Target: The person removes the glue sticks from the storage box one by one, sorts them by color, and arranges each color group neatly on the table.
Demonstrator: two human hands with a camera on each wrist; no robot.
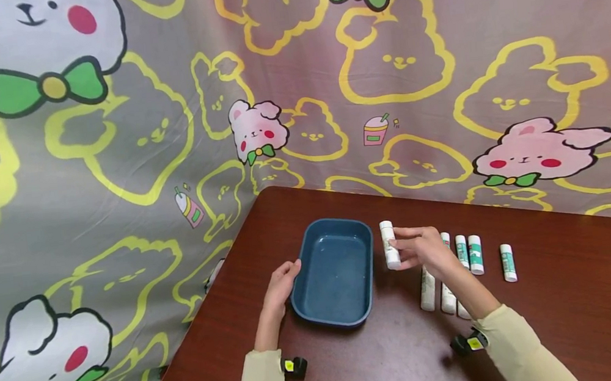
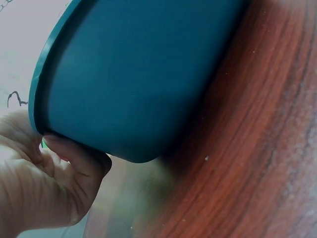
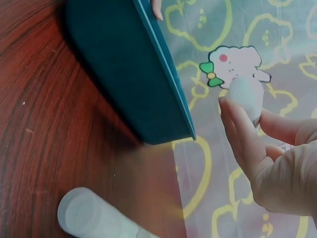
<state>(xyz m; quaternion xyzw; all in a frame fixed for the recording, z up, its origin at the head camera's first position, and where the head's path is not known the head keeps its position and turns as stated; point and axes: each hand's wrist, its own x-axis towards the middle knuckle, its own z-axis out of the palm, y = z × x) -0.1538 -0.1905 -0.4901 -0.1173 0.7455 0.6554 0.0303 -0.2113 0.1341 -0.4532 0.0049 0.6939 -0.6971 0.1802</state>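
Observation:
A deep blue rectangular tray (image 1: 331, 277) stands on the table with nothing inside it. My left hand (image 1: 280, 286) grips its left rim, and the left wrist view shows the fingers bent at the tray's edge (image 2: 37, 89). Just beyond the tray's right side, my right hand (image 1: 426, 247) pinches a white glue stick (image 1: 390, 248) between thumb and fingers, raised above the table and nearly upright. In the right wrist view the held glue stick (image 3: 246, 101) appears end-on. Behind the right forearm lie several more glue sticks (image 1: 475, 255), partly hidden by it.
One glue stick (image 1: 508, 263) lies apart at the right, and another (image 1: 428, 290) lies nearest the tray. The brown wooden table (image 1: 398, 353) meets a patterned curtain (image 1: 303, 49) at its back and left edges.

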